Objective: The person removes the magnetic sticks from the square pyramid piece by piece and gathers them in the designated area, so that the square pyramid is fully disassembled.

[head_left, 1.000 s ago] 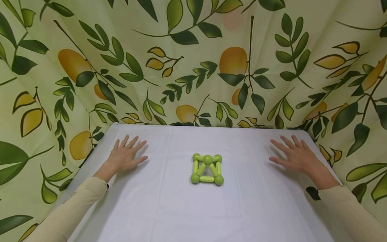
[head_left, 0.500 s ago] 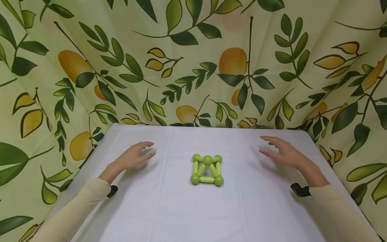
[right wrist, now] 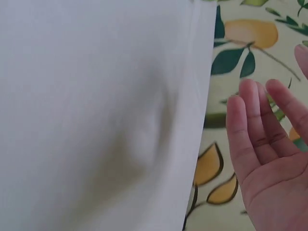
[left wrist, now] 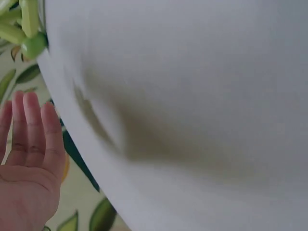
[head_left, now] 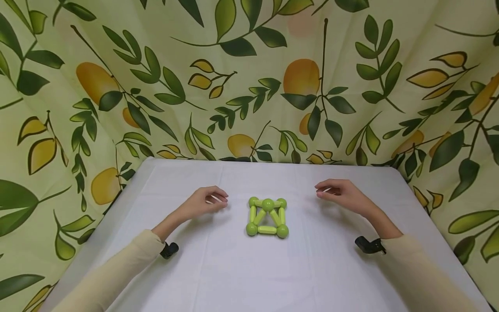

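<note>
A green ball-and-rod building-toy frame (head_left: 267, 230) rests on the table, with a square base and one raised ball joined by slanting rods. Part of this toy frame (left wrist: 30, 19) shows at the top left of the left wrist view. To its left my left hand (head_left: 200, 203) hovers over the cloth, fingers relaxed and slightly bent, holding nothing. My right hand (head_left: 345, 196) is raised on the other side, farther from the toy, its fingers loosely bent around nothing. In the right wrist view the right palm (right wrist: 276, 185) faces the camera with bare fingers. Neither hand touches the toy.
A white cloth covers the table (head_left: 249, 277), and its far edge runs along a curtain (head_left: 249, 86) printed with leaves and orange fruit. Each wrist wears a dark camera mount, such as the left one (head_left: 169, 250).
Both hands have lifted from spread-out positions at the table's sides and moved inward toward the green toy, their fingers bending loosely. The toy has stayed in place.
</note>
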`<state>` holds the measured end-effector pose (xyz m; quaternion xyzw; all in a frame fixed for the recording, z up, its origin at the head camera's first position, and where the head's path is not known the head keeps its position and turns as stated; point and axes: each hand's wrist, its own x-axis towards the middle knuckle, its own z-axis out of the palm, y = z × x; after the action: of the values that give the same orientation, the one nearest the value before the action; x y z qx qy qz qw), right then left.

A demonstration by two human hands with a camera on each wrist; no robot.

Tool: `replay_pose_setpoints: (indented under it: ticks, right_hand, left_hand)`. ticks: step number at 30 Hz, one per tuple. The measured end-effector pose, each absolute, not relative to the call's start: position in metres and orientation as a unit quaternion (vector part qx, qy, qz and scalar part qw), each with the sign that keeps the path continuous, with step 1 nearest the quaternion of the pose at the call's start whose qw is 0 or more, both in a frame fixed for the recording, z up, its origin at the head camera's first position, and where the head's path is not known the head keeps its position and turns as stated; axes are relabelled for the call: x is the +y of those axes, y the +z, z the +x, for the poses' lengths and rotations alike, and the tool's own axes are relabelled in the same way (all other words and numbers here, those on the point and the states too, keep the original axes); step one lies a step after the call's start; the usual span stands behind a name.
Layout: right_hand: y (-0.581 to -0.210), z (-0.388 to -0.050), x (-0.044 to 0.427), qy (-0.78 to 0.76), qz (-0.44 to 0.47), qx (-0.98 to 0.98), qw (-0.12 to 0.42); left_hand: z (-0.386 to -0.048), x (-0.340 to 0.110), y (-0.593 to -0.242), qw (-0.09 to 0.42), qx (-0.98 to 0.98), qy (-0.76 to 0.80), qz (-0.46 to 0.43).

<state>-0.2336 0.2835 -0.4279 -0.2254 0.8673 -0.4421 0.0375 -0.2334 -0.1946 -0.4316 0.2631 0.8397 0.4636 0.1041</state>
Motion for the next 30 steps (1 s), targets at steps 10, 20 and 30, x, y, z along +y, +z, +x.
replay_pose_setpoints:
  ticks: [10,20,30]
  right_hand:
    - [-0.425,-0.236,0.248,-0.513,-0.231,0.825,0.059]
    - [-0.426,-0.232,0.22,-0.538,-0.258,0.8,0.067]
    - [-0.428,-0.231,0.194,-0.556,-0.285,0.776,0.082]
  left_hand:
    - [-0.226,-0.152,-0.435,0.133,0.808,0.498,0.287]
    - [-0.222,-0.129,-0.443,0.133,0.8,0.507,0.293]
    - [-0.217,-0.115,-0.446,0.141,0.795,0.511,0.296]
